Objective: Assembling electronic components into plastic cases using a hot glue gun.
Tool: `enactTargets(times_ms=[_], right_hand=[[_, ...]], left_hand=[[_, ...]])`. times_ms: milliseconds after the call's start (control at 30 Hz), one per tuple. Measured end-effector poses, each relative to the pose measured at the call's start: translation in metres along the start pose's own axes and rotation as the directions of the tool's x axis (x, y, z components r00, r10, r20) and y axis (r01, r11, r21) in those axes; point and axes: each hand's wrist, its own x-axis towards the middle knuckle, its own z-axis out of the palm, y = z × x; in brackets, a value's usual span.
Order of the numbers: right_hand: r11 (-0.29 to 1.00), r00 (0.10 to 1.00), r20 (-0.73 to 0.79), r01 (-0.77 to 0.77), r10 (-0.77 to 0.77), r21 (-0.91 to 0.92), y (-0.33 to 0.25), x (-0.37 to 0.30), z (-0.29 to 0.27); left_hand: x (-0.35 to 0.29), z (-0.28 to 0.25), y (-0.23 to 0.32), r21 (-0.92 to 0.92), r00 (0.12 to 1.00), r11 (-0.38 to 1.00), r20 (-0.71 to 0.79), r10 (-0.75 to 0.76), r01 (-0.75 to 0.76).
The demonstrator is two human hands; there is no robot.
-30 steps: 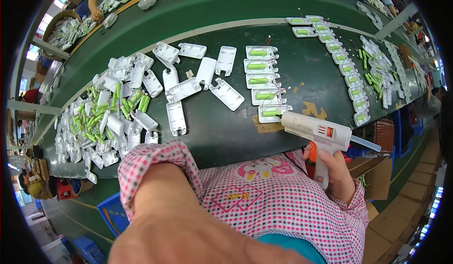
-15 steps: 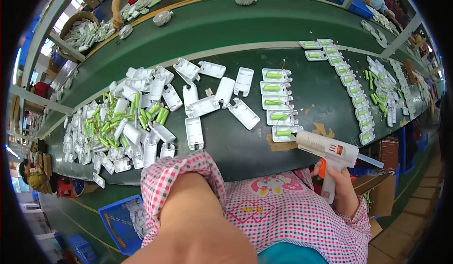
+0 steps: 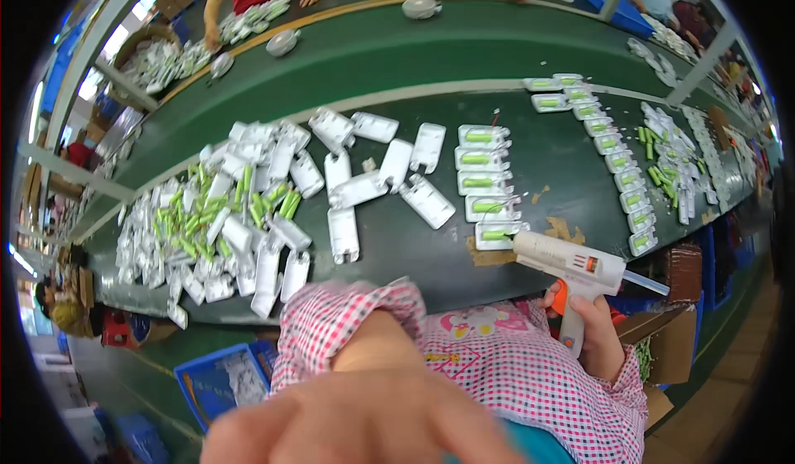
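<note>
My right hand (image 3: pixel 599 335) grips a white hot glue gun (image 3: pixel 559 258) by its handle, fingers around the orange trigger. The gun's nozzle reaches the nearest white plastic casing (image 3: pixel 489 244) of a short column; each casing there holds a green cylindrical battery (image 3: pixel 477 183). A clear glue stick (image 3: pixel 646 282) juts from the gun's rear. Raised close to the camera, my left hand (image 3: pixel 364 418) is large and blurred, its fingertips cut off by the lower edge; whether it holds anything is hidden. Its checked sleeve (image 3: pixel 335 319) lies near the table's front edge.
Left on the dark table (image 3: pixel 397 261) lies a heap of white casings (image 3: pixel 141 240) with loose green batteries (image 3: pixel 195 215). A longer row of filled casings (image 3: pixel 617 161) runs down the right. A green belt (image 3: pixel 348 62) passes behind; co-workers sit beyond. A blue bin (image 3: pixel 195 373) stands below left.
My left hand has swung closer to the camera, its knuckles and fingers now showing more. The glue gun stays at the same casing. The whole view has shifted slightly.
</note>
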Motion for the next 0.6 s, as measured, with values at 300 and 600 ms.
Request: enactTargets(times_ms=[300,600], right_hand=[[0.997,0.995,-0.104,0.008,0.0,0.076,0.003,-0.016,0.008],[0.996,0.991,-0.121,0.065,-0.057,0.065,-0.016,-0.019,0.031]], left_hand=[[-0.048,0.04,-0.049,0.015,0.972,0.978,0.112,-0.209,0.209],[-0.046,0.053,-0.07,-0.316,0.892,0.834,0.147,-0.428,0.453]])
